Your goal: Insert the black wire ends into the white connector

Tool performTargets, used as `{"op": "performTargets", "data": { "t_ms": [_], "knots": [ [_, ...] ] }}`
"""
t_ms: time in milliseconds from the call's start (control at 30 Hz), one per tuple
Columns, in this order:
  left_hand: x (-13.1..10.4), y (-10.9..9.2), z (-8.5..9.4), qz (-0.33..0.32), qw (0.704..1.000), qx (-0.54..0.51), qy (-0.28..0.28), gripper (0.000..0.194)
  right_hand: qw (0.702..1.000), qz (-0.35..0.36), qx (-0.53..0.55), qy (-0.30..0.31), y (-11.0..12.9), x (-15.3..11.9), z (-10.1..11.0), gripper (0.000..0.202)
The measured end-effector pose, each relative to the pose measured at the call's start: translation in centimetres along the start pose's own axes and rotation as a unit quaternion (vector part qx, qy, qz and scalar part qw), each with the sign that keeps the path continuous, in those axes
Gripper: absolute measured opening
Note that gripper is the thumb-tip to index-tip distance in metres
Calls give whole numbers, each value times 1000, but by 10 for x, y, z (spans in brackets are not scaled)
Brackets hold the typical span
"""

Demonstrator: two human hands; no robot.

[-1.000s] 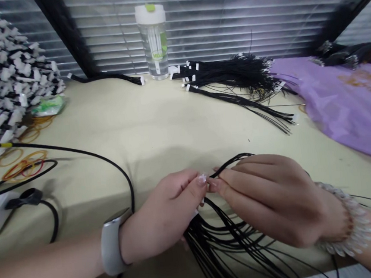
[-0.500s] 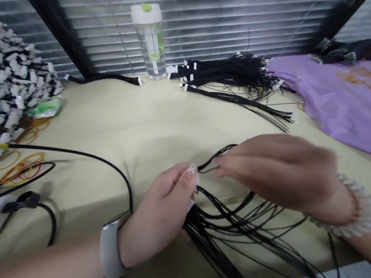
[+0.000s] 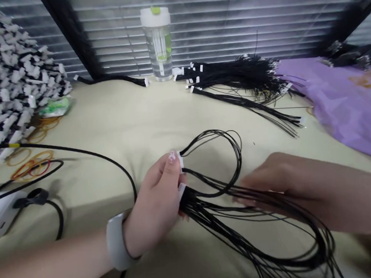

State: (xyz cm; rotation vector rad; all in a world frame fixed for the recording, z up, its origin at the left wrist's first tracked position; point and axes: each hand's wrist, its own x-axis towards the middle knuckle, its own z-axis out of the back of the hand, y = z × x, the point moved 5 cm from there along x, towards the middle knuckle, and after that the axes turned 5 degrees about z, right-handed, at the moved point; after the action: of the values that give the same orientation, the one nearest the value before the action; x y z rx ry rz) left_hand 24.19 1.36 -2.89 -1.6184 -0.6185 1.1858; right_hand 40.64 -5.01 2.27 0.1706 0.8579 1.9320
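My left hand [image 3: 162,193] is closed on the white connector ends of a bundle of thin black wires, the wire harness [image 3: 219,229]. One white connector [image 3: 180,162] shows at my fingertips, and a white label [image 3: 181,191] sits just below it. From the upper connector the wires rise in a round loop, then run down to the right with the rest. My right hand [image 3: 274,183] is at the right of the loop, behind several wires that cross its fingers. Its fingers are blurred and partly hidden, so their grip cannot be made out.
A clear bottle [image 3: 160,46] stands by the blinds. Black wire harnesses [image 3: 232,76] lie at the back, beside a purple sheet [image 3: 341,103]. A heap of white-ended cables [image 3: 11,80], rubber bands [image 3: 33,165], a white device [image 3: 4,215] and a black cable [image 3: 86,154] are at left.
My right hand has moved down and away from the upper wires near my left fingertips. The wire loop now shows in full. My left hand has shifted slightly left and up, keeping its hold.
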Motion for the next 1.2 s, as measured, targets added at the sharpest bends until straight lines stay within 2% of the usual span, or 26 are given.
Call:
{"op": "performTargets", "data": {
  "t_ms": [67,167,367,500,667,767,900,1000,1067,1133,1200],
  "knots": [
    [-4,-3,-2,-29,999,32,1,44,998,37,12,-56,17,7,-1,27],
    [-7,-8,-4,-59,995,80,8,43,994,63,23,-84,30,15,-11,26],
    [-7,-9,-4,-93,987,129,24,39,991,42,0,-129,29,22,-33,30],
    [-8,-6,-6,-99,985,136,42,39,991,46,9,-125,29,25,-35,32],
    [-8,-7,-7,-114,982,143,47,39,993,27,-29,-115,27,25,-32,34],
    [-7,-7,-8,-111,982,148,46,38,995,13,-42,-86,28,27,-30,28],
    [-7,-6,-8,-104,981,156,46,38,990,29,-119,-67,36,29,-26,10],
    [-7,-7,-8,-108,980,160,44,39,985,35,-161,-57,41,29,-24,22],
    [-7,-8,-8,-114,979,160,46,38,990,38,-124,-52,42,28,-22,21],
    [-7,-8,-8,-116,979,157,54,38,997,52,-30,-49,41,28,-21,15],
    [-7,-8,-8,-116,979,154,63,37,996,59,50,-53,38,28,-21,18]
  ]
}}
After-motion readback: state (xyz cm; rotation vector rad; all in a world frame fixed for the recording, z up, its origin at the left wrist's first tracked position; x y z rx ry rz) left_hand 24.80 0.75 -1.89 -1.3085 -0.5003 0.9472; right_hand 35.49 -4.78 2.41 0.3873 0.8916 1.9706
